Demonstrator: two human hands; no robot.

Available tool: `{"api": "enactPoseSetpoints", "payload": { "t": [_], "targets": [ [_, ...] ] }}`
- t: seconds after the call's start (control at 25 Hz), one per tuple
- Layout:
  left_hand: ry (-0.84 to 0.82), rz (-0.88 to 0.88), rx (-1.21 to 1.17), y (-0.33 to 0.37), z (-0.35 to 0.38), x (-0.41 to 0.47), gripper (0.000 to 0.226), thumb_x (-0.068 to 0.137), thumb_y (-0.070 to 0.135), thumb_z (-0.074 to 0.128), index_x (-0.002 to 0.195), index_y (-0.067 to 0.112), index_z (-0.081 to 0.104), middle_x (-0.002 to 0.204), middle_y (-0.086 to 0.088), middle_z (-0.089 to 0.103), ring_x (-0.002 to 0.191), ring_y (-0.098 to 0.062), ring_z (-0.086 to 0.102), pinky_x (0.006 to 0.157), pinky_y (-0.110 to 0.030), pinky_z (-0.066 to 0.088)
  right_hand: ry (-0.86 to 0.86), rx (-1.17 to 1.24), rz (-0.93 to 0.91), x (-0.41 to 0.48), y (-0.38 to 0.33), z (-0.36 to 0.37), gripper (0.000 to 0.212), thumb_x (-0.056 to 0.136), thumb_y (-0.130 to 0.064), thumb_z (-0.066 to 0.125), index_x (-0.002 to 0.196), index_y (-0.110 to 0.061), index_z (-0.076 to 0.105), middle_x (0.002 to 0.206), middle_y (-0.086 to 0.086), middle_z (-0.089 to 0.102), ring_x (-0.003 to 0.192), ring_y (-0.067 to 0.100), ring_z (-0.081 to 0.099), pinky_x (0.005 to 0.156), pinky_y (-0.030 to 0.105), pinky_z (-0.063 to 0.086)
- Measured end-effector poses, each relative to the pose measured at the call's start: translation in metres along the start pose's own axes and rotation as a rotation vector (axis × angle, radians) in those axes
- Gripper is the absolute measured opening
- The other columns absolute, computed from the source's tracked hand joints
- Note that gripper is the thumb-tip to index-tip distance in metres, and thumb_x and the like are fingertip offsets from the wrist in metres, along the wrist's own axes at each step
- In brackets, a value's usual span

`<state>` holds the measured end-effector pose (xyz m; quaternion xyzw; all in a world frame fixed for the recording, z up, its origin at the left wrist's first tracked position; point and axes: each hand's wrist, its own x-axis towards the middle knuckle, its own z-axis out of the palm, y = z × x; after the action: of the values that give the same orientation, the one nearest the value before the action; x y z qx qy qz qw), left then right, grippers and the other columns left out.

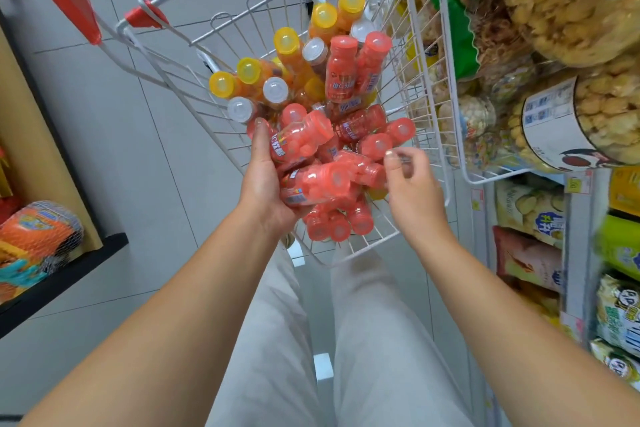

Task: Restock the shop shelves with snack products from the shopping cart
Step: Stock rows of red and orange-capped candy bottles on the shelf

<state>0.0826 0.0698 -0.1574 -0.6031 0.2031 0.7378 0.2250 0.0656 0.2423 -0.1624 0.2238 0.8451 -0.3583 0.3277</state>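
Grey floor tiles run down a narrow shop aisle, and the wire shopping cart (143, 14) stands right in front of the person. The left hand (265, 180) is cupped palm-up over the near end of the cart, thumb and fingers curled round a bundle of pink bottles (301, 140). These lie roughly crosswise on its palm with their caps pointing away to its right.

The right hand (410, 180) hangs level with it, just across the bundle. Its fingers are loosely curled, with thumb and forefinger drawn close together. Motion blur hides whether they pinch anything or touch the nearest loose pink bottle (360, 166), which lies just off the thumb tip with its long axis running toward the left hand.

More pink bottles are heaped under and beyond both hands. Farther out stand the white-capped bottles (275, 90) and the yellow-capped bottles (287, 42), caps up.

The shelves (575, 253) with snack bags (526, 208) rise immediately outside the right hand. A likely next move is therefore a short swing to that side, and the right hand is the nearer one. The full left hand would have to cross over the cart rim.
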Motion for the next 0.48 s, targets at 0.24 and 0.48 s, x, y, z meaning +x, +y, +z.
{"api": "enactPoseSetpoints", "payload": {
  "t": [0.24, 0.48],
  "targets": [
    [0.039, 0.035, 0.043, -0.005, -0.001, 0.0, 0.071, 0.083, 0.081, 0.045, 0.116, 0.024, 0.072, 0.106, -0.006, 0.077, 0.09, -0.026, 0.075, 0.072, -0.045, 0.061, 0.033, -0.469, 0.038, 0.039, 0.005, 0.048, 0.069, 0.098, -0.052, 0.041, 0.153, -0.032, 0.005, 0.148, 0.015, 0.028, 0.125, 0.038, 0.048, 0.092, 0.045, 0.044],
    [0.064, 0.049, 0.067, -0.01, -0.002, -0.004, 0.065, 0.084, 0.079, 0.046, 0.108, 0.025, 0.073, 0.095, -0.002, 0.078, 0.075, -0.019, 0.075, 0.057, -0.034, 0.058, 0.126, -0.389, 0.017, 0.058, 0.011, 0.046, 0.037, 0.101, -0.041, 0.04, 0.129, -0.017, 0.039, 0.128, 0.01, 0.054, 0.107, 0.037, 0.059, 0.073, 0.036, 0.037]
  ]
}}
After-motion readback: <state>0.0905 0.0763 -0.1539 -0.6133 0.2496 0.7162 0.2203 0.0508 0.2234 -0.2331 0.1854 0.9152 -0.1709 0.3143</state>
